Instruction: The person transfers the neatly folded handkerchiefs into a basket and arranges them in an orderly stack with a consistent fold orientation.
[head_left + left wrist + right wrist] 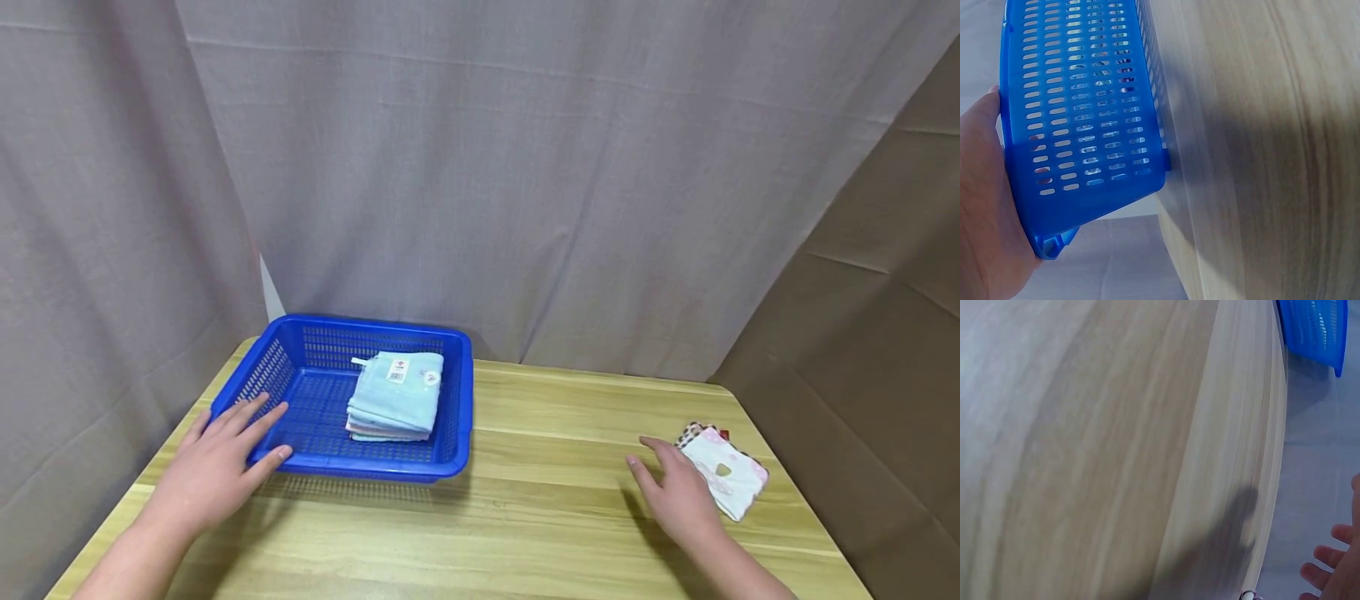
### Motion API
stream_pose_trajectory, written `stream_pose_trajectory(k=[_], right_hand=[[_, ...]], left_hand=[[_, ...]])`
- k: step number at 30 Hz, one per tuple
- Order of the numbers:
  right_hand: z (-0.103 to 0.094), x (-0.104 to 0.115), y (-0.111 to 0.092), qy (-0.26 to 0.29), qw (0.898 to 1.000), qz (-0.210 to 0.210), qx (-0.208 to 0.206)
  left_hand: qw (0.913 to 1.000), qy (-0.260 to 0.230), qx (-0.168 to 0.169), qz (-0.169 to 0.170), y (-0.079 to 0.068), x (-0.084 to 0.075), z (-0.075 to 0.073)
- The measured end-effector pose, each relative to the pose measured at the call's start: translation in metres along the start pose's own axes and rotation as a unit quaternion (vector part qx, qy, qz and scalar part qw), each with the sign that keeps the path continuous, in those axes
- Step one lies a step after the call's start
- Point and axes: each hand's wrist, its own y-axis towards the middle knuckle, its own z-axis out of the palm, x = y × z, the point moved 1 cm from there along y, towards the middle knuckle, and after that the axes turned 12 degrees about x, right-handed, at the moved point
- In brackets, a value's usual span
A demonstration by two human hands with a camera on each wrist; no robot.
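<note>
My left hand (206, 479) lies at the front left corner of a blue plastic basket (352, 463), fingers spread over its rim. In the left wrist view the same hand (988, 212) touches the rim beside the slotted basket wall (1100, 203). A stack of folded small towels (393, 408) sits in the basket's right half, a light blue one with a paper label on top. My right hand (678, 496) hovers with loose fingers just left of a white and pink square cloth (744, 487), partly covering it. A brown checkered cloth (688, 432) peeks out beneath.
The basket and cloths stand on a wooden table (525, 533). Grey curtain (525, 183) hangs behind and on the left, and a brown cloth panel (870, 358) borders the right side.
</note>
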Motion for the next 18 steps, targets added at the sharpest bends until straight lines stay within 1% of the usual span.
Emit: stream_pose_trajectory(k=[4,10,18], right_hand=[[-0.004,-0.006,-0.001,-0.007,1.0,0.011,0.005],[-0.009,-0.014,-0.005,-0.014,0.999,0.026,0.013],[-0.009,-0.03,-0.01,-0.022,0.999,0.042,-0.002]], left_hand=[[1.0,-0.002,0.005,0.0,0.0,0.0,0.0],[1.0,-0.001,-0.005,0.0,0.0,0.0,0.0],[1.0,-0.004,0.002,0.0,0.0,0.001,0.0]])
